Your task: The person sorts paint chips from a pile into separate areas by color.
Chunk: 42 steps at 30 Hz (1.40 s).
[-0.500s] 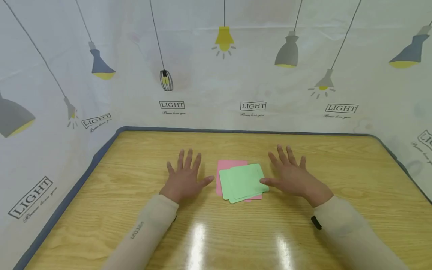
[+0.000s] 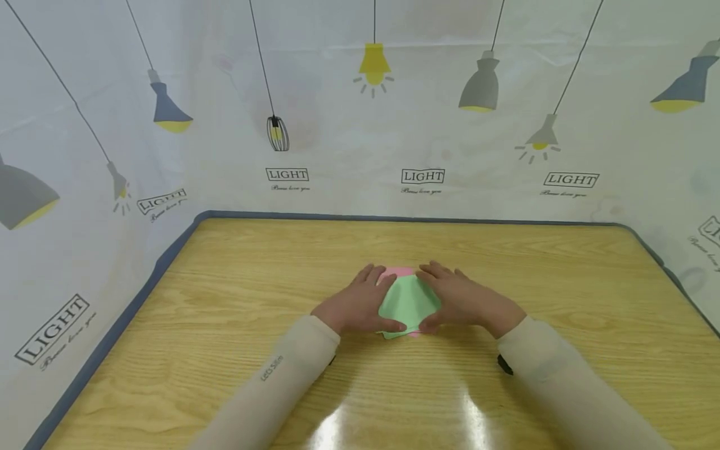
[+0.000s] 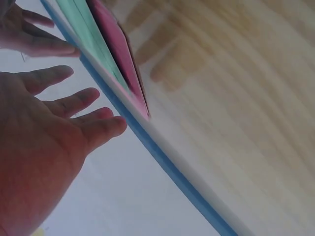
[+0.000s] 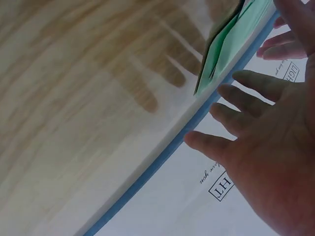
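A small pile of thin cards with rounded corners lies on the wooden table, green cards [image 2: 409, 303] on top and a pink card [image 2: 400, 271] showing beyond their far edge. From the left, my left hand [image 2: 362, 306] hovers over the pile's side with slightly bent fingers. Opposite it, my right hand [image 2: 467, 300] covers the pile's right side. Both thumbs are at the near edge, not far apart. In the left wrist view the left hand [image 3: 44, 132] has spread fingers with nothing between them. The right hand [image 4: 275, 137] looks the same in the right wrist view.
The wooden table [image 2: 225, 300] has a blue edge [image 2: 349, 217]. Behind it and along both sides hangs a white sheet [image 2: 349, 137] printed with lamps and the word LIGHT. Light glares off the tabletop near the front.
Both hands have moved inward from either side of the cards to over the pile. Their fingers, spread wide before, are now more bent. The cards look about where they were.
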Each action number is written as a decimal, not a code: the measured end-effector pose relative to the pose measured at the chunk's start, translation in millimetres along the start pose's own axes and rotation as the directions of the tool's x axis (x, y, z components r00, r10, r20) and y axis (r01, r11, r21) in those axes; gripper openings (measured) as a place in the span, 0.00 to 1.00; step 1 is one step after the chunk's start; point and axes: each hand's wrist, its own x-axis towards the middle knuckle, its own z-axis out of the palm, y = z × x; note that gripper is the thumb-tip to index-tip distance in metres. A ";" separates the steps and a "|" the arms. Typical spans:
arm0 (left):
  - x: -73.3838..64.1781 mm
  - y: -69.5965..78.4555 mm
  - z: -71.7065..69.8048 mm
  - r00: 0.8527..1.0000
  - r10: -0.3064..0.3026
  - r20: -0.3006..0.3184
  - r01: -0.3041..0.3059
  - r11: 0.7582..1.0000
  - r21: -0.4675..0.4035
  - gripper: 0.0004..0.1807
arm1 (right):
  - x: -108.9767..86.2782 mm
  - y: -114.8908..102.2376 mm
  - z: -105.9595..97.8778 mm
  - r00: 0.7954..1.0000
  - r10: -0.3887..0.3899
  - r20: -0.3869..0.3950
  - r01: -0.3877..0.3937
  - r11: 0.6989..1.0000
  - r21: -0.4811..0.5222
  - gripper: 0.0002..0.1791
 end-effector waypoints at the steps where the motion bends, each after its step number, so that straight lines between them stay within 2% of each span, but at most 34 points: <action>1: 2.0 2.7 0.8 1.000 0.014 0.003 -0.014 1.000 0.014 0.51 | 0.8 -0.4 0.7 1.000 -0.004 0.007 0.004 1.000 0.002 0.55; 4: 6.8 9.1 4.6 1.000 0.022 0.014 -0.023 0.998 0.059 0.52 | 1.7 -1.1 2.6 0.999 -0.026 0.019 0.026 1.000 0.010 0.52; 9: 9.3 11.7 10.3 1.000 -0.008 0.022 0.006 0.995 0.098 0.52 | 1.2 -2.9 3.5 0.999 -0.044 0.027 0.043 0.998 0.041 0.46; 20: 7.9 9.8 11.3 1.000 0.018 0.008 -0.019 0.996 0.087 0.50 | -1.2 -3.7 4.8 0.999 -0.032 -0.001 0.032 0.998 0.055 0.43; 25: 4.6 7.0 10.6 0.998 0.050 -0.025 -0.047 0.996 0.082 0.48 | -3.5 -6.5 5.7 0.998 -0.044 -0.042 0.046 0.998 0.043 0.44; 29: -5.7 2.8 4.5 0.996 0.063 -0.062 -0.060 0.997 0.041 0.45 | -4.5 -13.3 3.8 0.996 -0.055 -0.073 0.058 0.998 0.040 0.47; 33: -23.1 -3.3 -3.6 0.994 0.056 -0.088 -0.055 0.998 0.012 0.43 | -4.3 -27.4 1.5 0.994 -0.083 -0.076 0.086 0.995 0.044 0.47; 42: -72.3 -17.6 -17.9 0.988 0.029 -0.153 -0.033 0.999 -0.027 0.41 | 2.8 -66.4 1.1 0.967 -0.241 -0.088 0.236 0.970 -0.066 0.43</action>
